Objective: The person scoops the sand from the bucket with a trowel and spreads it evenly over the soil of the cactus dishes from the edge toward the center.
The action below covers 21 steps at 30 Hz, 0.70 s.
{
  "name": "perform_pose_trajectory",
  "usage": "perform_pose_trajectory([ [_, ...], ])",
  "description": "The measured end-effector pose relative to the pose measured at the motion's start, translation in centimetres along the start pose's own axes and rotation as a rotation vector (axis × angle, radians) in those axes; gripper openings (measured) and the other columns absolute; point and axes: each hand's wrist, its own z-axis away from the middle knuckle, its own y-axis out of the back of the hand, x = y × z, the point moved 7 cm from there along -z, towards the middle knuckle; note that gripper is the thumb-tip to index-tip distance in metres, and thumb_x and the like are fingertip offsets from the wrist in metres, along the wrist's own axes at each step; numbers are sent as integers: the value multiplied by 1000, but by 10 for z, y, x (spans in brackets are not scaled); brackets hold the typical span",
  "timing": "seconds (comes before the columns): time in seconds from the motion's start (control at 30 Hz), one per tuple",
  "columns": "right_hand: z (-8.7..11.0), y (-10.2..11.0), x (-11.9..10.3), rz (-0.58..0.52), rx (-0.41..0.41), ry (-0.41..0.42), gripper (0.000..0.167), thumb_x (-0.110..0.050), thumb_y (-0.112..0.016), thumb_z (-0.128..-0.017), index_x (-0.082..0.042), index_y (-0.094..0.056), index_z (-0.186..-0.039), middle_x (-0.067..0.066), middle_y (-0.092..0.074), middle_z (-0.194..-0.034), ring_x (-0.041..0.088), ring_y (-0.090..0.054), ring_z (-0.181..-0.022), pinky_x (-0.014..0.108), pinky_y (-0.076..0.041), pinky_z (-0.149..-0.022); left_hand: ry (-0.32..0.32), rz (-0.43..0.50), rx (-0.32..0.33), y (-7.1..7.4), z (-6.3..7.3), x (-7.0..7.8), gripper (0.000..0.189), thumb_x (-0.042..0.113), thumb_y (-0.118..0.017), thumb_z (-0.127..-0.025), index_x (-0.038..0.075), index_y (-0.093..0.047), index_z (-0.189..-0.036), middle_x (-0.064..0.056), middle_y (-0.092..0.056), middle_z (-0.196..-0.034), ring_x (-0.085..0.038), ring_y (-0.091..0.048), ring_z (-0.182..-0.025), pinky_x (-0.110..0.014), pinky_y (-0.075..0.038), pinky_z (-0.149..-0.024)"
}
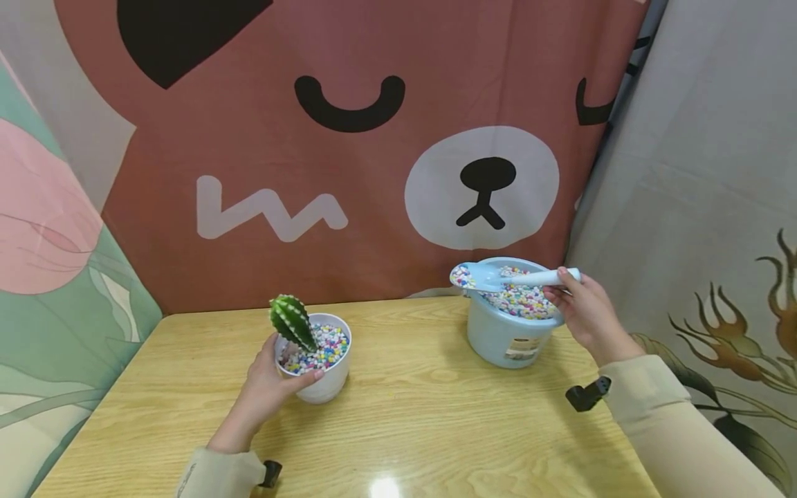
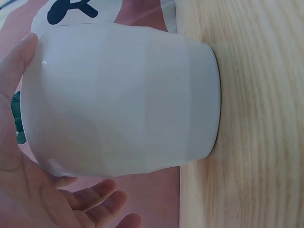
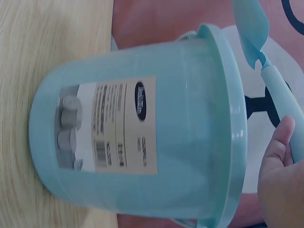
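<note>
Count one counter [image 1: 398, 422]. Near its back edge, left of the middle, find one white pot [image 1: 326, 384] with one cactus [image 1: 292, 324]. Toward the back right corner, find one blue bucket [image 1: 488, 339] bearing one label [image 3: 123, 126], and above it one scoop [image 1: 488, 274]. Tally three lots of pebbles [image 1: 523, 302], too many to number singly: one in the pot, one in the bucket, one on the scoop. Count one left hand [image 1: 264, 377], one right hand [image 1: 590, 311], two sleeves [image 1: 660, 401] and two black devices [image 1: 588, 394]. Behind the back edge, add one printed bear face [image 1: 373, 166].
</note>
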Motion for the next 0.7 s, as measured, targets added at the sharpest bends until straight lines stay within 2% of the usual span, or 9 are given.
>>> perform_pose_trajectory([
  [0.3,-5,-21,7,99,-2,-43,26,-27,-50,-109,-3,-47,-119,-2,-62,-96,8,-61,-85,17,-54,-77,12,-4,-1,0,1,0,118,38,-89,-82,-6,-12,-161,-33,-26,-161,-49,-26,-148,-64,-24,-118],
  [0.57,-5,-42,13,50,-39,-46,15,-20,-49,-110,-7,-55,-108,0,-64,-91,9,-63,-81,18,-56,-77,7,-11,2,1,1,1,118,38,-89,-82,-6,-13,-161,-33,-27,-160,-49,-26,-147,-64,-24,-118],
  [0.7,-6,-52,17,81,-44,-39,14,-19,-46,-111,-7,-53,-110,-1,-63,-90,9,-62,-81,17,-55,-76,6,-17,3,2,2,2,119,38,-89,-82,-7,-12,-161,-33,-27,-160,-50,-26,-148,-64,-24,-118],
])
